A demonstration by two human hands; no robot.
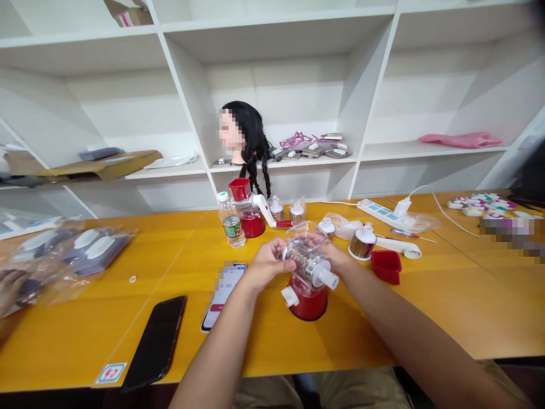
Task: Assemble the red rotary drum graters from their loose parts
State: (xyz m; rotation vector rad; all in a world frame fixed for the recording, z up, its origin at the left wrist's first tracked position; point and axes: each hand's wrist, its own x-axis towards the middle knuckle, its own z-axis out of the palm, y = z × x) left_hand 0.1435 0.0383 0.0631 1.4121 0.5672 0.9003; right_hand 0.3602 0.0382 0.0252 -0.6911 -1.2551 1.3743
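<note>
A rotary drum grater (308, 301) with a red base and clear housing stands upright on the table in front of me. My left hand (270, 260) is closed on the left side of the clear housing, thumb pointing inward. Behind the housing on the right, my right hand (330, 247) grips it, its fingers partly hidden. A metal drum shows through the clear plastic, and a white hub sticks out toward me. To the right lie a red pusher cup (386, 267) and a loose grater drum (363, 243). A second assembled grater (252, 222) with a crank handle stands farther back.
A water bottle (232, 221) stands beside the far grater. Two phones, one black phone (155, 341) and one lit phone (223, 295), lie left. A power strip (378, 213) sits at back right. Another person's hand (11, 289) is at far left, near bagged items (97, 250).
</note>
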